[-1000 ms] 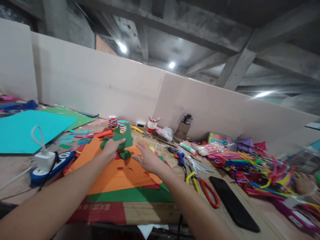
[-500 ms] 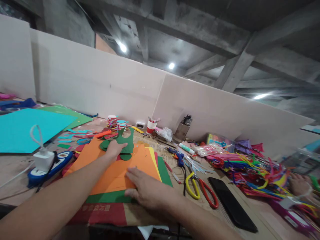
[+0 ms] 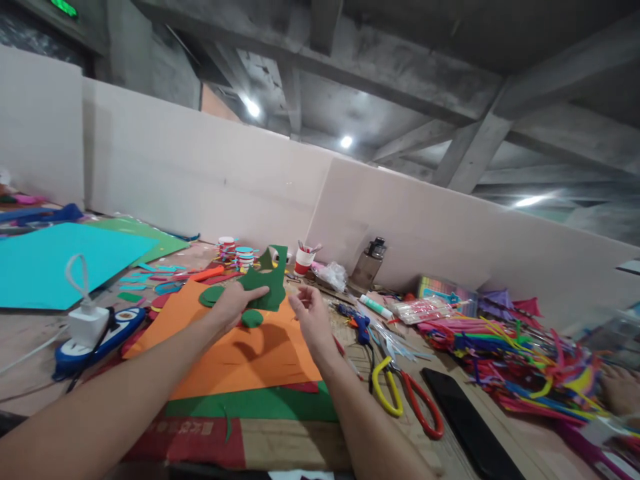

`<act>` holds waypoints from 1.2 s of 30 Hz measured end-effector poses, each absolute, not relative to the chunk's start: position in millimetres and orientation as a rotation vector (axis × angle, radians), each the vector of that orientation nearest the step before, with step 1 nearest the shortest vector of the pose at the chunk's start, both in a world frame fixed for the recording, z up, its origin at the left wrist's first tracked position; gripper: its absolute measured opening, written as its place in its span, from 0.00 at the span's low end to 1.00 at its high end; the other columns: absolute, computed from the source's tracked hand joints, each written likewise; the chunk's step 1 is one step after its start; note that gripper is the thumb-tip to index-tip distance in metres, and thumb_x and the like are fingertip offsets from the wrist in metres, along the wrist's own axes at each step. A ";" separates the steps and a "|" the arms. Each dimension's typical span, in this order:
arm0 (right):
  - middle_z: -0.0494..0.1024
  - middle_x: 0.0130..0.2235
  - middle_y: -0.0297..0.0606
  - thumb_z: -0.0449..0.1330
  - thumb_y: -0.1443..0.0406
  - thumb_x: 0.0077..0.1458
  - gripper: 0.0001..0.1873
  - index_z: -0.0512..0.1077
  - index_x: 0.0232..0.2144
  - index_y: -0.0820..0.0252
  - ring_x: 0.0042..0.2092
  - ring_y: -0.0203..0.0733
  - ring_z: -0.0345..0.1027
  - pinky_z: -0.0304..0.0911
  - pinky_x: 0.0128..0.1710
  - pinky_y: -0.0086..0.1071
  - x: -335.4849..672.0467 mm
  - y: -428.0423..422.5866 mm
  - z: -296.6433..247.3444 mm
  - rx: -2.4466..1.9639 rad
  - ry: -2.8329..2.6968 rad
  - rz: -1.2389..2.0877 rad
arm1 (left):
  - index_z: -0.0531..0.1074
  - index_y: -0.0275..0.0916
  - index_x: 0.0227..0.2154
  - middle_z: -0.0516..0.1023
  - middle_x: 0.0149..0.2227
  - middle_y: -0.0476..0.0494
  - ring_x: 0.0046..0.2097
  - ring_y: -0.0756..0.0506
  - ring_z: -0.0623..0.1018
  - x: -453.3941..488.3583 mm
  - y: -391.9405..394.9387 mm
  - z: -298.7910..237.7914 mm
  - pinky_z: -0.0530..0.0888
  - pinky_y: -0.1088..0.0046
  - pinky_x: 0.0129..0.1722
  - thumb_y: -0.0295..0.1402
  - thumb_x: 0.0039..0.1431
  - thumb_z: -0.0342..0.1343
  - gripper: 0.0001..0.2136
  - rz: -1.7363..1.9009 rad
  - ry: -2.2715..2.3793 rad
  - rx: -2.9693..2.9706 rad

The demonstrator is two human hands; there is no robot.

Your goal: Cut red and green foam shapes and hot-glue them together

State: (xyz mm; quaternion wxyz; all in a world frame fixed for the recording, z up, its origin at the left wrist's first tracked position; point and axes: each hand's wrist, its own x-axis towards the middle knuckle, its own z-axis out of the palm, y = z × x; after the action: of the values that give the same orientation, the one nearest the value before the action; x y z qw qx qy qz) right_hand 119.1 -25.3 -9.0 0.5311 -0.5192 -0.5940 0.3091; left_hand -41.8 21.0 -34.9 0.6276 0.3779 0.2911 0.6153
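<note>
My left hand pinches a dark green foam sheet with cut-out holes and holds it up off the table. My right hand hovers just right of it, fingers loosely curled and apart, holding nothing. Below both lies an orange sheet on top of a green sheet. Two green foam circles rest on the orange sheet near my left hand.
Yellow-and-red scissors, a black phone and a blue glue gun lie to the right. Coloured pipe cleaners pile far right. A teal sheet, a white charger and a blue punch lie left. Another person's hand shows at the right edge.
My right hand left the stacked sheets' near edge and rose beside the green cut-out sheet. My left hand lifted that sheet higher off the table.
</note>
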 end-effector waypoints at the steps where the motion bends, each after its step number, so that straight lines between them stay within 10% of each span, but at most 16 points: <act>1: 0.71 0.38 0.40 0.61 0.56 0.47 0.21 0.66 0.41 0.61 0.34 0.37 0.66 0.64 0.29 0.28 122.1 -20.8 -15.5 -1.244 -1.422 0.789 | 0.79 0.32 0.33 0.82 0.34 0.34 0.32 0.39 0.81 -37.3 16.0 -32.7 0.79 0.62 0.36 0.30 0.33 0.73 0.19 1.379 0.681 0.892; 7: 0.65 0.21 0.28 0.60 0.58 0.46 0.11 0.67 0.24 0.60 0.22 0.32 0.58 0.55 0.22 0.27 135.9 -16.8 -30.5 -1.190 -1.374 0.935 | 0.78 0.34 0.33 0.82 0.33 0.38 0.31 0.43 0.80 -20.8 -9.4 -21.7 0.77 0.70 0.29 0.33 0.45 0.68 0.12 1.264 0.700 0.877; 14: 0.70 0.24 0.31 0.60 0.57 0.43 0.11 0.71 0.25 0.60 0.23 0.32 0.60 0.56 0.22 0.27 152.5 -5.1 -36.6 -1.199 -1.206 0.990 | 0.73 0.33 0.30 0.79 0.31 0.40 0.28 0.50 0.76 -29.4 -0.1 -34.5 0.76 0.76 0.22 0.28 0.55 0.60 0.03 1.092 0.826 0.988; 36: 0.71 0.21 0.27 0.71 0.62 0.32 0.17 0.67 0.22 0.59 0.23 0.30 0.64 0.61 0.24 0.26 152.7 -10.7 -25.1 -1.020 -0.890 1.089 | 0.76 0.35 0.32 0.79 0.30 0.39 0.27 0.47 0.77 -38.5 5.2 -27.4 0.74 0.74 0.20 0.47 0.57 0.55 0.18 1.092 0.820 1.015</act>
State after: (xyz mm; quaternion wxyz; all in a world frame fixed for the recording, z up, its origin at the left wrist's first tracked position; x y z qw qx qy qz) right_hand 152.7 -10.7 -25.1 0.6458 -0.4483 -0.3911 0.4785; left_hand -38.5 5.2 -27.4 0.6594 0.4485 0.3623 0.4825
